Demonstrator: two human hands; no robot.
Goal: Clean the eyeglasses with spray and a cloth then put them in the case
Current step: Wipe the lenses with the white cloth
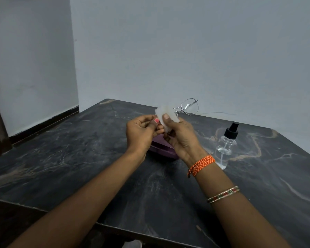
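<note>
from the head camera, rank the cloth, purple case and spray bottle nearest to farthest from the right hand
From the right hand:
1. White cloth: held in that hand, wrapped over one lens of the eyeglasses.
2. Purple case: on the table directly beneath both hands.
3. Spray bottle: upright on the table, off to the right.

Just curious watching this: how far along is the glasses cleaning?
Midway. The spray bottle stands set aside on the table. In hand: the right hand rubs the cloth on the eyeglasses; the left hand helps. Left: glasses into the purple case.
</note>
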